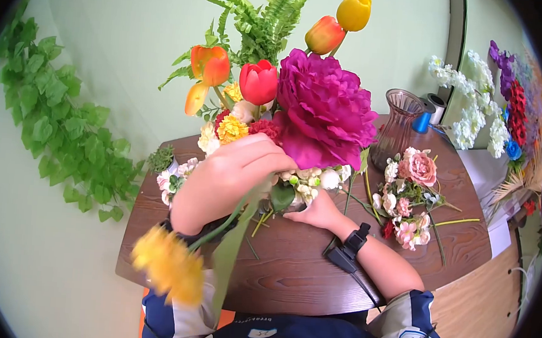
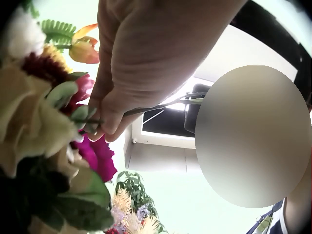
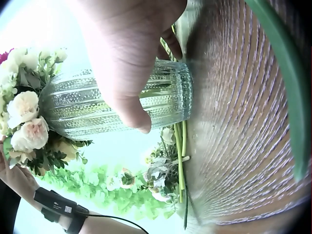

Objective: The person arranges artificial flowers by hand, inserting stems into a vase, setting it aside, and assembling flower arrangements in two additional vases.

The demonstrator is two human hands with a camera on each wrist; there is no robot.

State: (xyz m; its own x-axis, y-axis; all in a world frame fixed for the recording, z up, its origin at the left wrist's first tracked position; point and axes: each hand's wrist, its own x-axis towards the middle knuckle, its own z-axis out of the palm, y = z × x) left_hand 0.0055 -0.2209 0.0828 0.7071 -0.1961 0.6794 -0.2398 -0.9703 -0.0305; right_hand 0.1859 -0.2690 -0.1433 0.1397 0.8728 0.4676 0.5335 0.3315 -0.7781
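Observation:
My left hand is over the front of the bouquet; in the left wrist view its thumb and fingers pinch a thin stem. A blurred yellow flower on a green stem hangs below that hand in the head view. Lower on the other side, my right hand holds the vase, seen in the right wrist view as ribbed clear glass gripped by the right hand. Above it are a large magenta flower, a red tulip and cream flowers.
An empty-looking tinted vase stands at the table's back right. Pink and white flowers with loose stems lie right of the bouquet on the wooden table. A small plant is at the left edge, and green leaves hang on the wall.

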